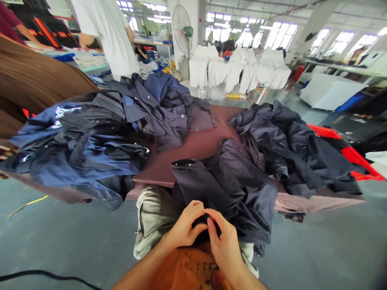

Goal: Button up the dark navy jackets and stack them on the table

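Observation:
A dark navy shirt (229, 185) hangs over the near edge of the brown table (199, 147) onto my lap. My left hand (184, 227) and my right hand (222, 241) meet at its lower edge, both pinching the dark fabric between thumb and fingers, fingertips almost touching. The collar with its snap buttons lies on the table top just above my hands. What exactly sits between my fingertips is too small to make out.
A big heap of blue and grey shirts (90, 137) covers the table's left side, a pile of dark shirts (296, 149) the right. A red crate (353, 157) sits far right. A person in a white top (109, 36) stands behind; white garments (242, 66) and a fan (181, 28) beyond.

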The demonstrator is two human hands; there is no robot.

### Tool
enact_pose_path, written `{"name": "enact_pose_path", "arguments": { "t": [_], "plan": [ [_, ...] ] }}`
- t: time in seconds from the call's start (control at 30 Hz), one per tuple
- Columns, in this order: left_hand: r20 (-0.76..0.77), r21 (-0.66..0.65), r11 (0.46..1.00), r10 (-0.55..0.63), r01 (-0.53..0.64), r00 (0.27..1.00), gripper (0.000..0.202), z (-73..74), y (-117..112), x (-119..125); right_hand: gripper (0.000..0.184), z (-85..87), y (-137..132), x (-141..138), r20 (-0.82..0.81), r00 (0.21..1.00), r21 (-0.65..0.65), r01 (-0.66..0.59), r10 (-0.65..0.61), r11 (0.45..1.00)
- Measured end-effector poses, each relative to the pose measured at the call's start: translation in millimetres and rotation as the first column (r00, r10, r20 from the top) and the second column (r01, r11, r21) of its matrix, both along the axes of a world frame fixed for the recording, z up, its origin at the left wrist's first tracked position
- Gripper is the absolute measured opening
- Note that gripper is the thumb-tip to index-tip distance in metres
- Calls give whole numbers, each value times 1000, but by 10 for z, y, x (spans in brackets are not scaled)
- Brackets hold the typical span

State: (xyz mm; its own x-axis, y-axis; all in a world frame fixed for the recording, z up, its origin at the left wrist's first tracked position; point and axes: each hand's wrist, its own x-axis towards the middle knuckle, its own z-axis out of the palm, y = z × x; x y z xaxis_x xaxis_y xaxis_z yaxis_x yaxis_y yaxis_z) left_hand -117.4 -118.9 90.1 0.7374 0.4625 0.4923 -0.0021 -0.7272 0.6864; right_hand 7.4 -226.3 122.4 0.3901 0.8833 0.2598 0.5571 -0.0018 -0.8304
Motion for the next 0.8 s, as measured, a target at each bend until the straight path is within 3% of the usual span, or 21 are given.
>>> {"name": "enact_pose_path", "arguments": {
  "t": [0.17,0.3,0.43,0.6,0.7,0.8],
  "plan": [
    [-26,-83,996,-39,37,999,25,24,-5,-40,31,-21,-37,-8,179,984,68,-29,16,997],
    [-41,-123,991,-66,60,997,23,-38,8,-56,32,-58,-36,-9,184,982,51,-52,42,997],
    [-100,39,998,43,-39,994,14,-84,15,1,31,-105,29,23,0,1000,-20,17,-17,1000],
    [-29,228,970,92,-83,995,16,-90,44,88,30,-117,112,104,-276,956,-98,75,-100,992],
    [-24,255,962,107,-98,994,13,-74,47,88,31,-110,131,140,-392,913,-133,69,-116,989],
    [-28,178,981,84,-78,996,11,-96,38,59,33,-92,125,149,-488,865,-152,48,-118,987]
  ]
}}
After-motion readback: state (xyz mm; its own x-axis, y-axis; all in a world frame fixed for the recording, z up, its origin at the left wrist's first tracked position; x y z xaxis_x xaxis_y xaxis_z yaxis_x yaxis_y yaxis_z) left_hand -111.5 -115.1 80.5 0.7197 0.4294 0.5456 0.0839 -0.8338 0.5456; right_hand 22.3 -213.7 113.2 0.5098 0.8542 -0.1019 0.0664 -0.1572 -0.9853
